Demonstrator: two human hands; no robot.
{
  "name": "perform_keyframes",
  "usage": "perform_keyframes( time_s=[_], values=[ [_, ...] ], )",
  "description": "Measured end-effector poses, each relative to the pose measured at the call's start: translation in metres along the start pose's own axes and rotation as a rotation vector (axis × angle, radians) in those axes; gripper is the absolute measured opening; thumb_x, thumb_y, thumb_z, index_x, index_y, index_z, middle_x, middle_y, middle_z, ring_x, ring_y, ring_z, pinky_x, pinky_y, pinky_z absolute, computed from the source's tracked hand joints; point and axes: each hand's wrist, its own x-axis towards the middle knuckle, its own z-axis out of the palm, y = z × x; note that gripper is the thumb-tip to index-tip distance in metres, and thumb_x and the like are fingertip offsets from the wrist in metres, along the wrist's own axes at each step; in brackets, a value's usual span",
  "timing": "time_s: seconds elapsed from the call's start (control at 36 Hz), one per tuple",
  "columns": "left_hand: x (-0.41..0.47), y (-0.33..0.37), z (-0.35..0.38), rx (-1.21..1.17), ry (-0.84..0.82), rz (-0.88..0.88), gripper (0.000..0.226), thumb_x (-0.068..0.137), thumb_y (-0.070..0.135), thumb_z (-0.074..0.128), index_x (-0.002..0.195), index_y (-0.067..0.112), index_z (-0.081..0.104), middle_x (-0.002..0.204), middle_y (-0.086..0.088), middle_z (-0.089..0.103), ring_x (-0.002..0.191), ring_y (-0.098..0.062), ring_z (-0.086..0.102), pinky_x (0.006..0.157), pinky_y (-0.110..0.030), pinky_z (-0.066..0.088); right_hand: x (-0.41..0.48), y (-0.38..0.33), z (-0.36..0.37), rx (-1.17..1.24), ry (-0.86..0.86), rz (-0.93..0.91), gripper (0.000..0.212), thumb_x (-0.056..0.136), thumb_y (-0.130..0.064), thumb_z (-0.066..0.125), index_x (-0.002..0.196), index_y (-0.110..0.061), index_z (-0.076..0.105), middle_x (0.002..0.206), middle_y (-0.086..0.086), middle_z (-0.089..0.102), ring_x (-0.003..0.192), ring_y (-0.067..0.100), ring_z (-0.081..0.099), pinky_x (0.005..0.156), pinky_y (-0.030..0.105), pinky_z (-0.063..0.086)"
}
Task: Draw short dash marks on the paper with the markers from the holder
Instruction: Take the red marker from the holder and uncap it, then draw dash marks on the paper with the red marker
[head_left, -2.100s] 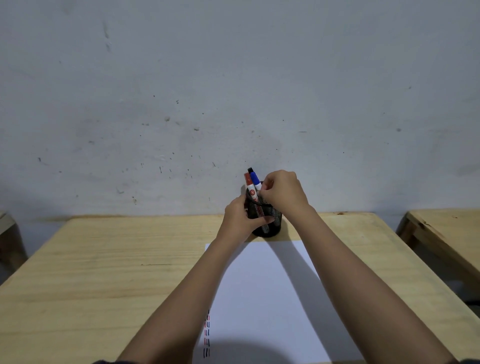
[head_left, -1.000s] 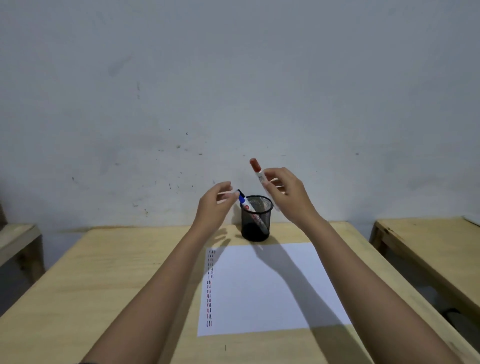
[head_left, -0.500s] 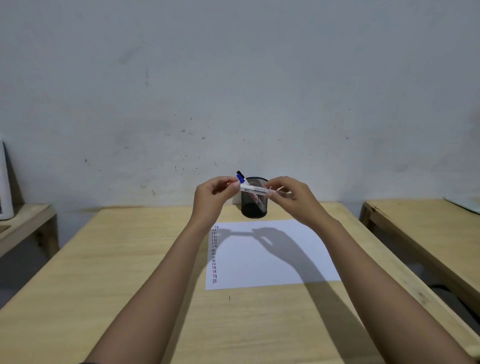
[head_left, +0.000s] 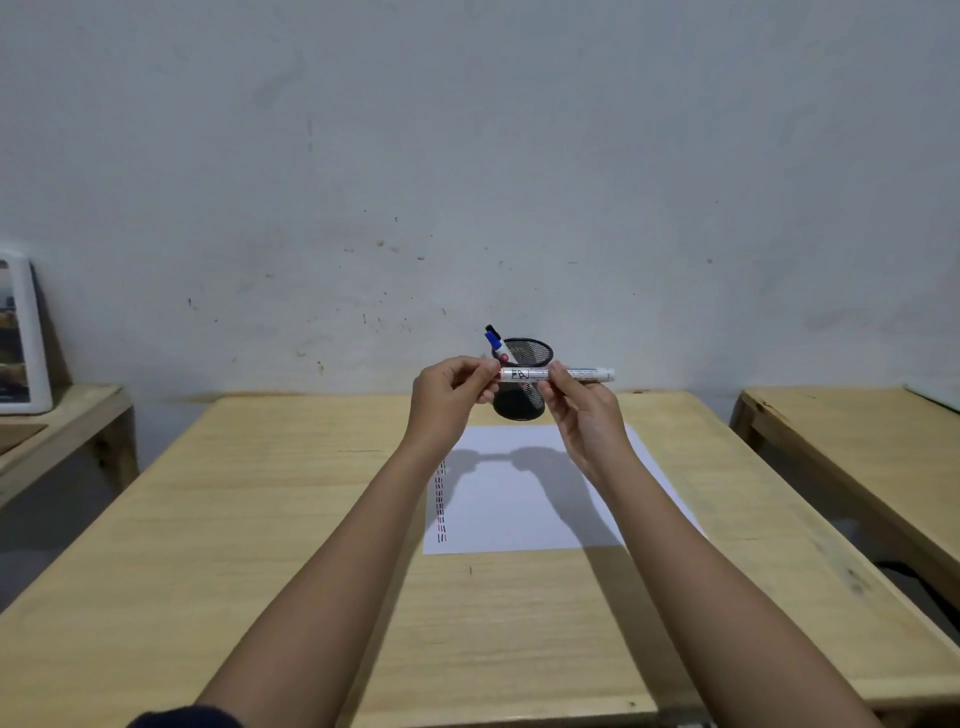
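I hold a white-barrelled red marker (head_left: 524, 374) level in the air in front of the black mesh holder (head_left: 522, 402). My right hand (head_left: 582, 410) grips the barrel. My left hand (head_left: 452, 389) pinches the marker's left end, where the cap is hidden by my fingers. A blue marker (head_left: 492, 341) and a black one lean at the holder's left rim. The white paper (head_left: 519, 514) lies on the wooden table (head_left: 260, 519) below my hands, with columns of short red and dark dashes (head_left: 441, 501) along its left edge.
A second wooden table (head_left: 857, 441) stands to the right and a low bench (head_left: 57, 421) to the left, bearing a white-framed object (head_left: 23, 332). The grey wall rises right behind the holder.
My right hand lifted the red marker out of the holder and turned it level. My left hand left the holder and closed on the marker's left end. The view tilted up.
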Motion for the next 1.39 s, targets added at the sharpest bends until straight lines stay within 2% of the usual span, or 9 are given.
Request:
perform_keyframes(
  time_s=[0.31, 0.39, 0.5, 0.64, 0.86, 1.06, 1.19, 1.28, 1.39],
  values=[
    [0.001, -0.007, -0.015, -0.015, 0.005, -0.205, 0.021, 0.090, 0.020, 0.060, 0.075, 0.007, 0.068, 0.055, 0.004, 0.062, 0.048, 0.000, 0.055, 0.061, -0.011, 0.050, 0.009, 0.013, -0.004, -0.143, -0.119, -0.079, 0.012, 0.092, 0.000, 0.050, 0.088, -0.003, 0.061, 0.078, 0.001, 0.063, 0.068, 0.006, 0.060, 0.067, 0.012, 0.052],
    [0.005, -0.015, -0.035, -0.030, 0.059, -0.287, 0.022, 0.087, 0.022, 0.063, 0.072, 0.008, 0.068, 0.059, 0.000, 0.063, 0.052, -0.004, 0.057, 0.068, -0.017, 0.052, 0.012, 0.012, -0.009, -0.094, -0.083, -0.079, 0.013, 0.092, 0.000, 0.050, 0.091, -0.005, 0.062, 0.074, -0.003, 0.066, 0.065, 0.005, 0.063, 0.068, 0.012, 0.053],
    [0.004, -0.030, -0.064, 0.203, 0.085, -0.311, 0.020, 0.081, 0.024, 0.069, 0.068, 0.010, 0.068, 0.064, -0.002, 0.065, 0.060, -0.010, 0.061, 0.083, -0.031, 0.052, 0.014, 0.017, -0.014, -0.042, -0.004, -0.067, 0.009, 0.091, -0.001, 0.053, 0.088, -0.005, 0.061, 0.075, -0.002, 0.064, 0.065, 0.004, 0.064, 0.067, 0.010, 0.053],
    [0.003, -0.045, -0.081, 0.551, 0.092, -0.321, 0.014, 0.078, 0.018, 0.071, 0.076, 0.006, 0.067, 0.062, 0.001, 0.057, 0.056, -0.010, 0.051, 0.050, -0.016, 0.037, 0.016, 0.035, -0.015, -0.098, 0.041, -0.033, 0.009, 0.091, -0.003, 0.055, 0.085, -0.006, 0.061, 0.076, 0.000, 0.060, 0.061, 0.004, 0.061, 0.063, 0.009, 0.052],
    [0.004, -0.073, -0.086, 0.793, 0.015, -0.374, 0.008, 0.073, 0.006, 0.071, 0.069, 0.005, 0.063, 0.076, -0.006, 0.061, 0.070, -0.021, 0.055, 0.056, -0.022, 0.040, 0.022, 0.053, -0.017, -0.158, 0.115, 0.019, 0.008, 0.091, -0.007, 0.057, 0.083, -0.006, 0.057, 0.072, 0.004, 0.055, 0.056, 0.006, 0.058, 0.056, 0.013, 0.052],
    [0.007, -0.083, -0.081, 0.834, -0.022, -0.344, 0.006, 0.078, 0.011, 0.066, 0.077, 0.006, 0.063, 0.083, -0.008, 0.058, 0.084, -0.026, 0.055, 0.067, -0.025, 0.037, 0.027, 0.057, -0.017, -0.146, 0.123, 0.010, 0.009, 0.093, -0.008, 0.052, 0.085, -0.009, 0.052, 0.075, 0.007, 0.057, 0.054, 0.007, 0.060, 0.055, 0.015, 0.053],
    [0.003, -0.090, -0.083, 0.810, 0.043, -0.282, 0.049, 0.078, 0.033, 0.070, 0.109, -0.002, 0.058, 0.110, -0.011, 0.047, 0.108, -0.028, 0.053, 0.085, -0.035, 0.047, 0.030, 0.055, -0.020, -0.131, 0.115, 0.011, 0.007, 0.096, -0.012, 0.048, 0.089, -0.011, 0.046, 0.088, 0.014, 0.066, 0.058, 0.010, 0.067, 0.057, 0.016, 0.056],
    [-0.008, -0.081, -0.077, 0.762, 0.158, -0.100, 0.048, 0.082, 0.032, 0.067, 0.116, 0.001, 0.056, 0.117, -0.006, 0.047, 0.105, -0.021, 0.053, 0.088, -0.036, 0.049, 0.031, 0.053, -0.018, -0.168, 0.097, -0.016, 0.006, 0.093, -0.008, 0.054, 0.089, -0.010, 0.050, 0.083, 0.010, 0.065, 0.061, 0.009, 0.067, 0.059, 0.015, 0.056],
    [-0.024, -0.072, -0.062, 0.832, -0.109, 0.067, 0.037, 0.088, 0.026, 0.056, 0.121, 0.009, 0.056, 0.125, -0.001, 0.054, 0.114, -0.016, 0.050, 0.096, -0.025, 0.039, 0.036, 0.055, -0.015, -0.458, 0.083, -0.075, 0.019, 0.083, -0.004, 0.067, 0.100, -0.002, 0.059, 0.087, 0.008, 0.065, 0.078, 0.015, 0.065, 0.077, 0.025, 0.052]
  ],
)
